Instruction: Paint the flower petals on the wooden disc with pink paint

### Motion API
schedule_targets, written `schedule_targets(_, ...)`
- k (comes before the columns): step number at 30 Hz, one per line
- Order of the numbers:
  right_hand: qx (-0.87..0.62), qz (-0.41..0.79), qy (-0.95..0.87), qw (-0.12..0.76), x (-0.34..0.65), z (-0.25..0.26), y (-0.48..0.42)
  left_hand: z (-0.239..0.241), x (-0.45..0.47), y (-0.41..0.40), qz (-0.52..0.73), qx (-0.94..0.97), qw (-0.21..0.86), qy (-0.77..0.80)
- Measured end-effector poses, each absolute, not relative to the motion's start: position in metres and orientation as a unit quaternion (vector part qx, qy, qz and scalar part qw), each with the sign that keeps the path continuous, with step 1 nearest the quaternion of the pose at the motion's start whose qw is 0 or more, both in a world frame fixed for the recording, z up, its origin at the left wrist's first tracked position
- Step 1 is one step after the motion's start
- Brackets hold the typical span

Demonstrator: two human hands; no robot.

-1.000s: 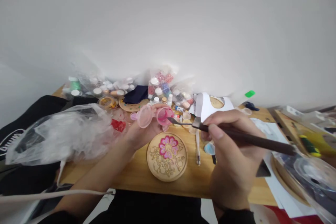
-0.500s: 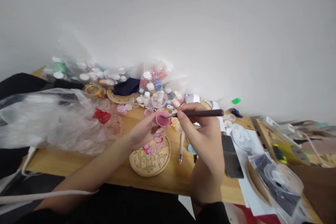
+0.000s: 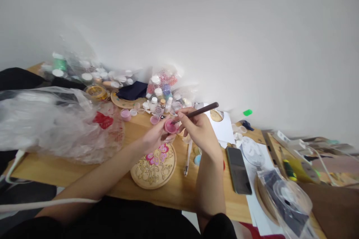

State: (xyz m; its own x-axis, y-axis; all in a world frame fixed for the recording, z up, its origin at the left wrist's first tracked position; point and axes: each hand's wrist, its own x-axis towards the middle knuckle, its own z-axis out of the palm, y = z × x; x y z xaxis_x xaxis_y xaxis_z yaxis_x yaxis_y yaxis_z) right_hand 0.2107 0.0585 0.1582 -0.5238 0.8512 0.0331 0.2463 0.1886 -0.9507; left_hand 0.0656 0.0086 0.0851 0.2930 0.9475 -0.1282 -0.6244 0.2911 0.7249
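My left hand (image 3: 157,134) holds a small cup of pink paste (image 3: 170,127), tilted so its inside faces me. In my right hand (image 3: 196,129) is a dark-handled tool (image 3: 203,110), its thin tip down inside the cup; whether it ends in a blade or a scoop is too small to tell. Under my left hand lies a round wooden board (image 3: 154,177) with a gold-outlined flower pattern. Some petals (image 3: 158,154) on it are filled with pink and magenta. A clear, thin pen-like stick (image 3: 187,160) rests on the table right of the board.
Crumpled plastic bags (image 3: 56,127) cover the left side. Several small bottles (image 3: 155,101) stand along the wall, with little lilac pots (image 3: 125,114) before them. A phone (image 3: 239,170), white paper (image 3: 259,209) and a bagged spool (image 3: 291,196) lie to the right.
The tool's handle has swung from nearly level to slanting up to the right, its tip still in the cup. My right hand has shifted left, and the whole view has moved slightly.
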Motion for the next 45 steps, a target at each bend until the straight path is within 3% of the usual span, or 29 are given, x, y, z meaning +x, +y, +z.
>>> schedule_targets(15, -0.375, 0.494, -0.740, 0.262, 0.217, 0.163, 0.059, 0.082, 0.064, 0.010, 0.505, 0.287, 0.778, 0.240)
schedule_targets(24, -0.320, 0.514, -0.741, 0.291, 0.216, 0.162, 0.063, 0.087, 0.066, 0.004, 0.456, 0.333, 0.785, 0.255)
schedule_targets(37, -0.356, 0.542, -0.708, 0.281, 0.222, 0.161, 0.066, 0.080, 0.069, 0.003, 0.450, 0.367, 0.760, 0.292)
schedule_targets(45, -0.386, 0.496, -0.682, 0.374, 0.256, 0.181, 0.063, 0.074, 0.027, -0.006, 0.458, 0.402, 0.655, 0.446)
